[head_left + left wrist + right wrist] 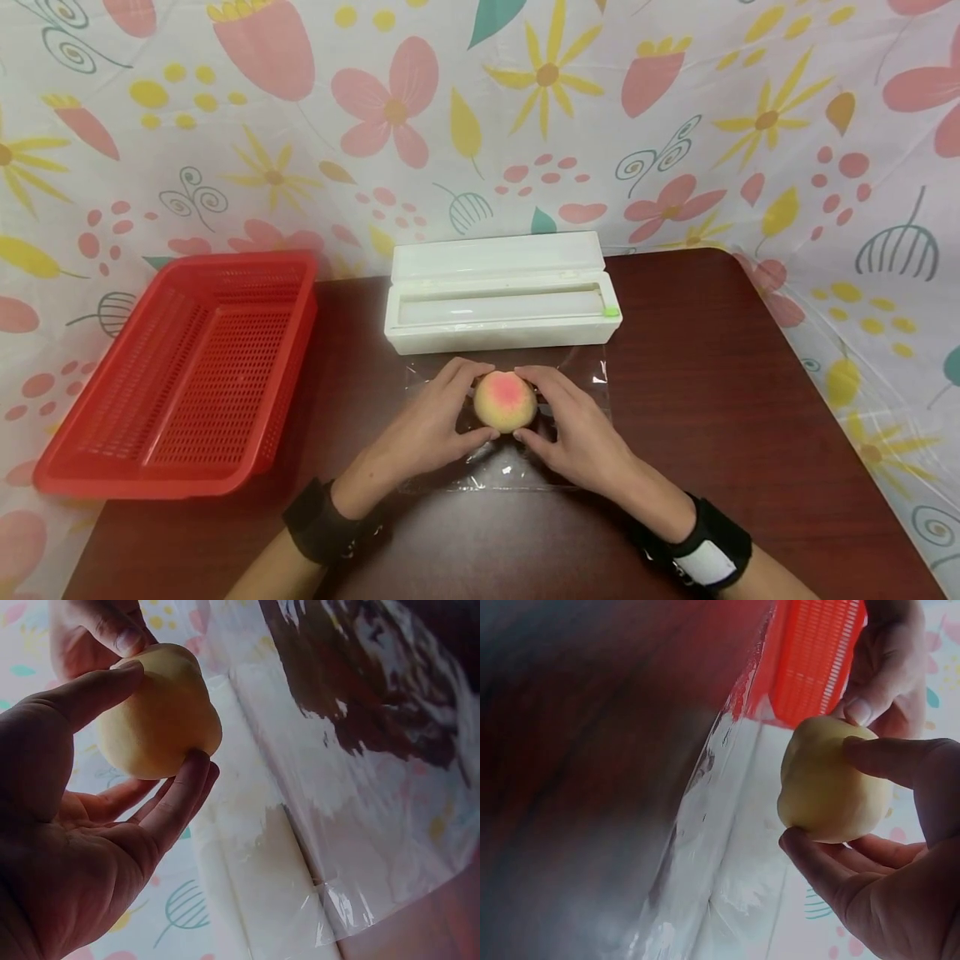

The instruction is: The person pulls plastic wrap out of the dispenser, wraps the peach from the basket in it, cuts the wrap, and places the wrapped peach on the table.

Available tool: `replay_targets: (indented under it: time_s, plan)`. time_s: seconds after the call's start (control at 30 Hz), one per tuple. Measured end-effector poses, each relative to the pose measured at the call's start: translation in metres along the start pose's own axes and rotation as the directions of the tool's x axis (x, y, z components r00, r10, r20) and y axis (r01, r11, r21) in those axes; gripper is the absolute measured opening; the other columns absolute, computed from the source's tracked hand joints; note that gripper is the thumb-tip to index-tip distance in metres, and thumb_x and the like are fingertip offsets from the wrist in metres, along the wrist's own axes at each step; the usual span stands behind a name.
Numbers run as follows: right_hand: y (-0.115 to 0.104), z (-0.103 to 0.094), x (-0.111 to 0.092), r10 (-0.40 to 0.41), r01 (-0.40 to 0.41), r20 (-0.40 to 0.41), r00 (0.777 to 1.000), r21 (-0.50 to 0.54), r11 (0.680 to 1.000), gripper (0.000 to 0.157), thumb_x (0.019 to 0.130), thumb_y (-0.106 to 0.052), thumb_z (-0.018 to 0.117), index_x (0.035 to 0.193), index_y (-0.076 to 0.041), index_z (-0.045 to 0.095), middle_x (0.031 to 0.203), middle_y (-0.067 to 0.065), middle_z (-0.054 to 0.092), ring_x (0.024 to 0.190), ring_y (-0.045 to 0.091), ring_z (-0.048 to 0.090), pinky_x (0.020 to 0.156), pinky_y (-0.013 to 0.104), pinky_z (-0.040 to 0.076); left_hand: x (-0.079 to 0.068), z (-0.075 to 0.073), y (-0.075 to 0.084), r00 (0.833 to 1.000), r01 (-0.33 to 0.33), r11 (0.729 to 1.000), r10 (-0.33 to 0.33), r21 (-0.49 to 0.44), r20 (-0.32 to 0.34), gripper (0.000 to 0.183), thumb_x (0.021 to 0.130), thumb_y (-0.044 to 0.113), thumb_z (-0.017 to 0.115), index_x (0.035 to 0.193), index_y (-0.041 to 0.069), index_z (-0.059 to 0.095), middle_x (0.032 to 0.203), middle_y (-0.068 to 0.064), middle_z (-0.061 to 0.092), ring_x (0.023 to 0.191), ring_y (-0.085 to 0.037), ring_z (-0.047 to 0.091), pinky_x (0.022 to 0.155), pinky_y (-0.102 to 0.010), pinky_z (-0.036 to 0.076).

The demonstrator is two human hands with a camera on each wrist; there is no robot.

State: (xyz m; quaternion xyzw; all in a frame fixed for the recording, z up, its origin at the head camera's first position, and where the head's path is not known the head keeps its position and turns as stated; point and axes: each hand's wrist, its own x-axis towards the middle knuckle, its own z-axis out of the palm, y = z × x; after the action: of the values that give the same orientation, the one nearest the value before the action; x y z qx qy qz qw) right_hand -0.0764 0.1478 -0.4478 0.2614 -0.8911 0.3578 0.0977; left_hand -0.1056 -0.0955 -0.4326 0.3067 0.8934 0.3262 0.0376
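A yellow peach (506, 402) with a pink blush on top is held between both hands, over a sheet of clear plastic wrap (480, 477) spread on the table. My left hand (431, 421) grips its left side, thumb at the near edge and fingers at the far edge. From the other side, my right hand (583, 429) pinches it the same way. Both wrist views show the peach's pale yellow side (154, 712) between thumb and fingertips. Just beyond the hands stands a white wrap dispenser box (498, 337), its lid raised and a roll (502, 307) inside.
A red plastic basket (288, 392) with perforated walls stands at the left of the dark wooden table (720, 400). A bright green piece (612, 312) sits at the dispenser's right end. Floral cloth (480, 133) hangs behind the table and along its sides.
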Motion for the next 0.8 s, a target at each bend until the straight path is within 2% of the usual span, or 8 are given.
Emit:
replay_targets:
  time_s: [0.3,0.53,0.8]
  plan:
    - [0.0002,-0.0009,0.0005,0.028,-0.028,0.034,0.999,0.012,1.0,0.076,0.082,-0.009,0.092,0.147,-0.003,0.053,0.141,0.007,0.062,0.125,0.021,0.063,0.1,0.041,0.058,0.0008,0.005,-0.0046,1.0,0.005,1.0,-0.005,0.006,-0.001,0.077,0.083,0.028,0.094,0.147,0.014,0.052,0.136,0.0,0.056,0.113,-0.01,0.063,0.096,-0.029,0.057]
    - [0.0025,0.001,-0.0007,0.04,-0.041,0.058,0.998,0.01,0.999,0.074,0.085,-0.006,0.089,0.148,-0.002,0.052,0.142,0.007,0.061,0.128,0.022,0.063,0.105,0.044,0.055,0.0021,0.0092,-0.006,1.0,-0.002,1.0,0.002,0.012,-0.006,0.077,0.083,0.027,0.094,0.146,0.012,0.052,0.136,-0.002,0.056,0.112,-0.014,0.063,0.096,-0.033,0.058]
    - [0.0032,0.0021,0.0002,0.055,-0.056,0.06,0.997,0.014,0.998,0.073,0.085,-0.005,0.089,0.148,-0.002,0.052,0.142,0.008,0.062,0.13,0.024,0.062,0.108,0.045,0.053,0.0023,0.0096,-0.0072,1.0,0.023,1.0,-0.023,-0.011,0.007,0.077,0.083,0.026,0.094,0.146,0.012,0.052,0.137,-0.003,0.055,0.113,-0.014,0.063,0.097,-0.034,0.057]
